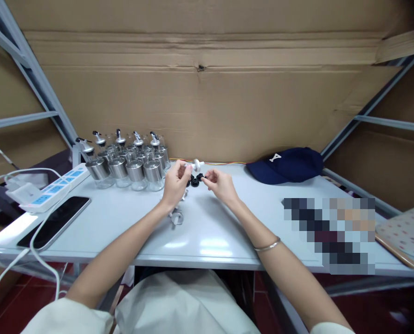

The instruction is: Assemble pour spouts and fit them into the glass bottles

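Note:
My left hand (175, 182) is raised over the middle of the white table (207, 241) and pinches a small silver pourer cap (195, 164) by its end. My right hand (221, 183) sits just to the right, fingertips closed on a small black ring-shaped part (200, 176); another black ring (194, 182) lies on the table between the hands. A further silver pourer piece (176, 216) lies on the table under my left wrist. Behind my left hand stand several glass bottles (130, 164) with steel collars, some fitted with pourer spouts.
A white power strip (59, 184) and a dark phone (55, 221) lie at the left with white cables. A navy cap (285, 165) rests at the back right, a patterned notebook (404, 234) at the right edge. Cardboard walls and metal shelf struts surround the table.

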A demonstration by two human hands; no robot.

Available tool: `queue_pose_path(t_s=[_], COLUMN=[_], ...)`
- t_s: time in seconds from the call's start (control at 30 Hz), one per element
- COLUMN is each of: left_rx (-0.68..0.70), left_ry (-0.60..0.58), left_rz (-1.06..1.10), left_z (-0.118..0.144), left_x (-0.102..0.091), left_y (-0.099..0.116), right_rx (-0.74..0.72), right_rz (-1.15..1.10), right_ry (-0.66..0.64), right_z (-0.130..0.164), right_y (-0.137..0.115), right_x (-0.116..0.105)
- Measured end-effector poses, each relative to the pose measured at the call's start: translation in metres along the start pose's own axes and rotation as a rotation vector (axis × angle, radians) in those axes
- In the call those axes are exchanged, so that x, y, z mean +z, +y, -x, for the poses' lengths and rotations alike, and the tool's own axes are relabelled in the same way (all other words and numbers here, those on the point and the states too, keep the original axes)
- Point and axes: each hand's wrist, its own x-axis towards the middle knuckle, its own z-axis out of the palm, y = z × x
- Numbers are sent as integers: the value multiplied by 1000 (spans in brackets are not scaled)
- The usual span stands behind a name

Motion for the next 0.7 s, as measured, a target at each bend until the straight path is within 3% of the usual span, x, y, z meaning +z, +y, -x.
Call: queue_pose_path(t_s=[0.1,0.17,0.37,0.7], left_rx=[16,-69,-366,-412], left_ry=[-11,-60,-103,-166], left_rz=[61,190,541,340], left_z=[-6,-7,-4,-4], left_x=[-1,2,9,9], left_y=[-11,-17,-18,-19], right_rx=[0,6,110,139], right_rz=[-117,-197,-544,-613], right_ry=[126,183,118,102], right_z=[-6,-8,-8,-3], right_y=[8,10,2,-9], right_x=[-7,-8,-5,-9])
